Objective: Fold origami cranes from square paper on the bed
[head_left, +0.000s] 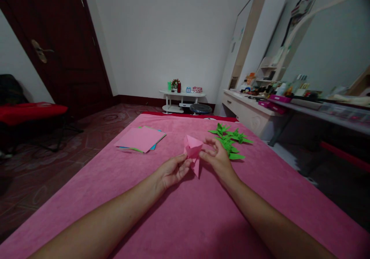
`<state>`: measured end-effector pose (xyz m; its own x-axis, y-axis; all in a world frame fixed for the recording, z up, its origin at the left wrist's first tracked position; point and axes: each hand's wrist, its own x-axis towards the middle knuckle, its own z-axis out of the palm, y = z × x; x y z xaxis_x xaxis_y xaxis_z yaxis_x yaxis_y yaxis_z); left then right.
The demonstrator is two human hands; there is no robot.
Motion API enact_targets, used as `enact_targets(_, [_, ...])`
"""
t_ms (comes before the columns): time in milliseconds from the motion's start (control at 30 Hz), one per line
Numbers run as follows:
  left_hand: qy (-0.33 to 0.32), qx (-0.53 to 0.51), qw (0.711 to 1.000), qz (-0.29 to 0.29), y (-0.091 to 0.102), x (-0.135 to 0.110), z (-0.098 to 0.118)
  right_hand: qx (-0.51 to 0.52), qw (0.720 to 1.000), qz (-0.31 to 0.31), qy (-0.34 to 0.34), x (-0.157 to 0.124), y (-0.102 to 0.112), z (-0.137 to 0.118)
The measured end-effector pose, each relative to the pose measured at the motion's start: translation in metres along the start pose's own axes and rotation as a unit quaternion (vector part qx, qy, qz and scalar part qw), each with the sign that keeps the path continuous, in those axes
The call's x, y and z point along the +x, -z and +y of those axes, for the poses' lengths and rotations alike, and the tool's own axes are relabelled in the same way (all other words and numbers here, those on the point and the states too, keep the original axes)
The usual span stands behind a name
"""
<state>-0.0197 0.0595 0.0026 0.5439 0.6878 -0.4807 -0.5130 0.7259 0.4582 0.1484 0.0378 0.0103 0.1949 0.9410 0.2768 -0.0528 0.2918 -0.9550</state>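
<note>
A partly folded piece of pink origami paper (193, 148) is held up above the pink cloth, one pointed flap hanging down and its upper part spread open. My left hand (175, 169) pinches it low on the left side between thumb and fingers. On the right, my right hand (216, 155) has its thumb and fingertips closed at the paper's right edge. Just beyond that hand lie several green folded paper figures (231, 138) with pointed tips, partly hidden by it.
A stack of square coloured paper (140, 138), pink on top, lies on the pink-covered table (162, 228) to the left. Farther off stand a white shelf (182, 93), a cluttered dresser (251, 105) at right, and a red chair (31, 111) by the door.
</note>
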Motion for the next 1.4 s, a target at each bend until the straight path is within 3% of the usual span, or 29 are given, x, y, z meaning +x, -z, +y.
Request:
enact_targets(133, [0.023, -0.027, 0.999, -0.025, -0.006, -0.003, -0.002, 0.039, 0.986, -0.086, -0.141, -0.008, -0.004, 0.005])
enact_targets(200, [0.029, -0.030, 0.998, -0.038, -0.008, -0.004, -0.002, 0.045, 0.975, -0.124, -0.177, -0.013, -0.007, 0.005])
enact_targets(767, [0.027, 0.008, 0.999, -0.043, -0.005, 0.000, -0.015, 0.048, 0.984, -0.094, -0.143, -0.029, -0.022, 0.014])
enact_targets(867, [-0.077, 0.109, 0.991, -0.028, -0.005, -0.001, -0.016, 0.061, 0.984, -0.088, -0.141, -0.029, -0.021, 0.015])
enact_targets(933, [-0.168, 0.172, 0.970, -0.019, -0.005, -0.002, -0.017, 0.065, 0.984, -0.082, -0.145, -0.028, -0.021, 0.016])
enact_targets(1100, [-0.378, 0.196, 0.904, 0.045, -0.005, 0.002, -0.015, 0.057, 0.983, -0.071, -0.158, -0.028, -0.020, 0.014])
enact_targets(1200, [-0.425, 0.255, 0.868, 0.033, -0.006, 0.000, -0.014, 0.054, 0.985, -0.072, -0.151, -0.029, -0.020, 0.013])
enact_targets(1400, [-0.471, 0.293, 0.832, 0.015, -0.012, -0.011, -0.016, 0.064, 0.988, -0.070, -0.118, -0.026, -0.016, 0.016])
